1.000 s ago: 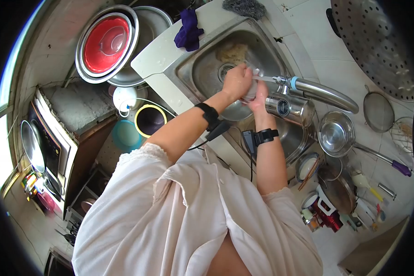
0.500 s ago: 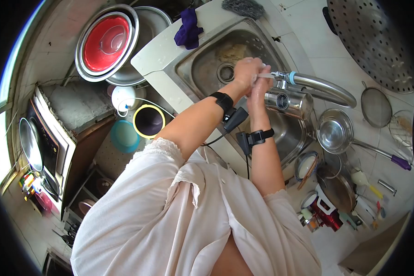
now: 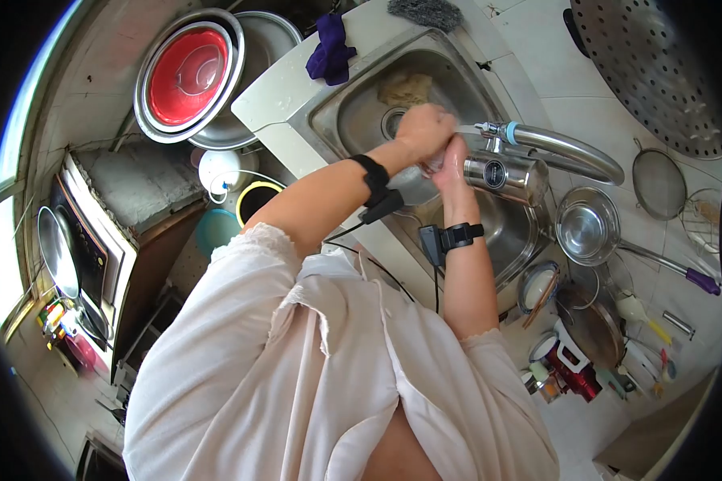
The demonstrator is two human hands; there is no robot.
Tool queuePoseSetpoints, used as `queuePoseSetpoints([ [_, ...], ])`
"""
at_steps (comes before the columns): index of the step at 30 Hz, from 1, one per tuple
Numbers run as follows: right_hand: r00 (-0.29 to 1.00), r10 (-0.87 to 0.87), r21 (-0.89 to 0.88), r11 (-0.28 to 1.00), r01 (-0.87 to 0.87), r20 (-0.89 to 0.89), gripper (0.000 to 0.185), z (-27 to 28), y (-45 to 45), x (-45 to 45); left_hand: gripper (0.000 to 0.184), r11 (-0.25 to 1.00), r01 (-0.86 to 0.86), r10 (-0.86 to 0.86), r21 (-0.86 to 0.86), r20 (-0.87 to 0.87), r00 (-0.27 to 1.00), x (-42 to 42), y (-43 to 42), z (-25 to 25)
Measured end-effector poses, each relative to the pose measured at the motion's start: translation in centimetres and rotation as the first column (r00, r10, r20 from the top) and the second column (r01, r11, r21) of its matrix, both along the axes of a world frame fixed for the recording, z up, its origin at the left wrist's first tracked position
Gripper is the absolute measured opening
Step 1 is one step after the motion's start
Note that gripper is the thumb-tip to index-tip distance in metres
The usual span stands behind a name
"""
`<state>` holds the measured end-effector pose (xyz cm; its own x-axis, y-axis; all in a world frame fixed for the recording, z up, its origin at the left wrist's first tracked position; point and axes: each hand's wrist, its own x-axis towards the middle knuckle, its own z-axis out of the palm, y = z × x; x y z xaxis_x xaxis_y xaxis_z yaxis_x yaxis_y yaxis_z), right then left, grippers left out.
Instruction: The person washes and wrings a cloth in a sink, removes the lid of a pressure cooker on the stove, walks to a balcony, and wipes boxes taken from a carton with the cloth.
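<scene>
Over the steel sink (image 3: 349, 120), under the faucet (image 3: 489, 128), my two hands are together. My left hand (image 3: 425, 130) is closed, knuckles up, its fingers curled over something mostly hidden. Just to its right, my right hand (image 3: 455, 167) is closed around the same small, pale, see-through thing (image 3: 433, 164), which I cannot make out. A steel cylinder with a round dark label (image 3: 521, 178) lies right of my right hand. A beige cloth or scrap (image 3: 405, 90) lies in the basin beyond the drain (image 3: 392, 123).
A purple cloth (image 3: 329, 50) lies on the counter's left edge, a grey scrubber (image 3: 425, 12) at the back. Red and steel basins (image 3: 188, 72) stand at upper left. To the right are a steel pot (image 3: 587, 226), a strainer (image 3: 659, 184) and a red appliance (image 3: 573, 369).
Compared with half a second ago, my left hand has shifted slightly left and its forearm has swung left. My right hand has moved slightly down. The pale thing shows more between them.
</scene>
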<state>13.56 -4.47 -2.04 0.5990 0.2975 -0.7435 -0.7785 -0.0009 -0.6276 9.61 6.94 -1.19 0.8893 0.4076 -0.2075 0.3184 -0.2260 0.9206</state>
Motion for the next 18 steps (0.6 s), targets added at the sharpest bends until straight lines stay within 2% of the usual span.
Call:
queuePoseSetpoints([
  [1,0.990,0.126,-0.083,0.989,-0.121,0.062,0.045,1.5,0.6,-0.1,0.039,0.969,-0.048,0.039,-0.242,-0.044,0.998,-1.1,1.2,0.8],
  [2,0.990,0.125,-0.082,0.989,-0.119,0.065,0.045,1.5,0.5,0.4,0.046,0.944,-0.067,0.107,-0.322,0.109,0.988,-1.5,2.0,-1.9],
  [3,0.940,0.180,-0.115,0.982,-0.152,0.289,0.041,1.3,0.2,1.0,0.053,0.913,-0.071,0.185,-0.402,0.253,0.950,-2.0,3.0,-4.7],
  [4,0.840,0.231,-0.156,0.972,-0.176,0.492,0.038,1.1,-0.1,1.3,0.063,0.740,-0.243,0.134,-0.627,-0.216,0.967,-3.5,5.5,-2.9],
  [6,0.842,0.183,-0.102,0.983,-0.152,0.508,0.036,2.1,0.3,0.9,0.078,0.535,-0.417,0.256,-0.734,-0.330,0.909,-5.6,6.8,-4.2],
  [7,0.843,0.131,-0.044,0.991,-0.127,0.522,0.036,2.7,0.7,0.7,0.078,0.535,-0.417,0.257,-0.735,-0.329,0.909,-5.8,6.4,-4.2],
  [8,0.844,0.080,0.013,0.995,-0.103,0.531,0.035,3.3,1.1,0.2,0.079,0.549,-0.431,0.232,-0.716,-0.365,0.901,-6.3,5.5,-2.0],
  [9,0.843,0.083,0.015,0.994,-0.107,0.531,0.035,3.9,1.8,-0.7,0.081,0.563,-0.446,0.210,-0.696,-0.401,0.892,-6.2,4.8,-1.0],
  [10,0.793,0.193,-0.116,0.981,-0.154,0.578,0.035,4.3,2.8,-1.8,0.073,0.431,-0.482,0.161,-0.763,-0.460,0.873,-5.6,4.3,-1.1],
  [12,0.650,0.389,-0.326,0.919,-0.222,0.653,0.035,4.8,4.2,-4.4,0.061,0.052,-0.261,-0.004,-0.964,-0.262,0.965,-4.7,3.8,-0.9],
  [13,0.512,0.467,-0.421,0.882,-0.213,0.721,0.034,4.4,4.1,-4.4,0.061,0.052,-0.258,-0.008,-0.965,-0.258,0.966,-3.6,3.0,-1.6],
  [14,0.363,0.542,-0.511,0.839,-0.185,0.758,0.034,3.7,3.9,-4.3,0.053,0.070,-0.176,0.131,-0.982,-0.166,0.977,-2.0,1.5,-4.0],
  [15,0.365,0.543,-0.514,0.838,-0.181,0.756,0.034,3.2,4.2,-3.6,0.044,0.098,-0.099,0.267,-0.990,-0.070,0.961,-1.1,0.4,-5.2],
  [16,0.593,0.268,-0.268,0.959,-0.091,0.759,0.035,2.8,4.5,-2.3,0.044,0.096,-0.096,0.259,-0.991,-0.068,0.964,-0.5,-0.3,-4.7],
  [18,0.745,-0.045,-0.033,0.995,0.090,0.666,0.035,2.9,2.6,-0.8,0.030,0.434,-0.173,0.279,-0.884,-0.051,0.959,0.9,-1.6,-1.7],
])
